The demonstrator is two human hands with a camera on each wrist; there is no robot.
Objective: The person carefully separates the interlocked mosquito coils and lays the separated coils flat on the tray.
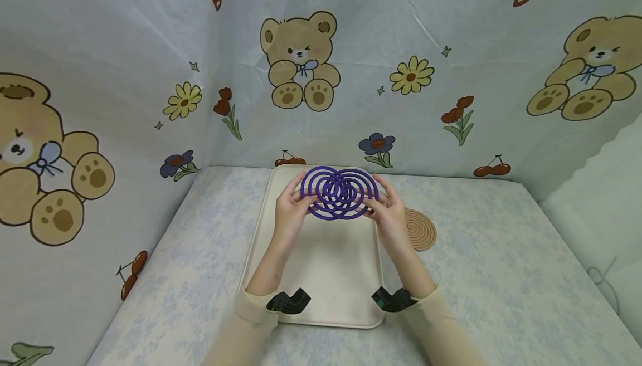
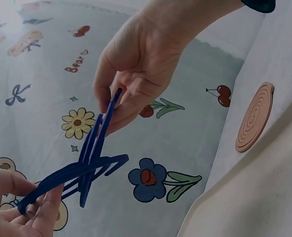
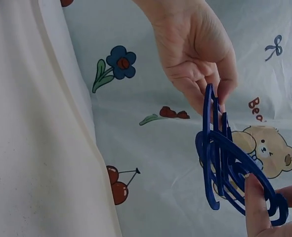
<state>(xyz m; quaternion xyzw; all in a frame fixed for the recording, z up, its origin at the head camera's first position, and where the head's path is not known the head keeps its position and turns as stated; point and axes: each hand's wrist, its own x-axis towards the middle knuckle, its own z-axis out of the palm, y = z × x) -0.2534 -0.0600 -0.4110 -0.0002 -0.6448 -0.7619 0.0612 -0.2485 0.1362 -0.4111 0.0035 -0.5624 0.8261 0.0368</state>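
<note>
Two blue-purple spiral pieces (image 1: 333, 189) of concentric curved bands are held up over the far end of the tray, crossing and threaded through each other. My left hand (image 1: 291, 208) pinches the left edge between thumb and fingers. At the opposite edge my right hand (image 1: 390, 214) pinches the other side the same way. From the left wrist, the left hand's spiral (image 2: 69, 173) lies slanted across the steeper right-hand spiral (image 2: 100, 131). Their bands overlap in the middle, where some of the crossing is hidden.
Beneath the hands lies a cream rectangular tray (image 1: 326, 277) with a raised rim. A tan spiral disc (image 1: 422, 231) rests on the pale blue-patterned table (image 1: 491, 254) right of the tray, partly behind the right wrist. A bear-print cloth (image 1: 361, 32) hangs behind the table.
</note>
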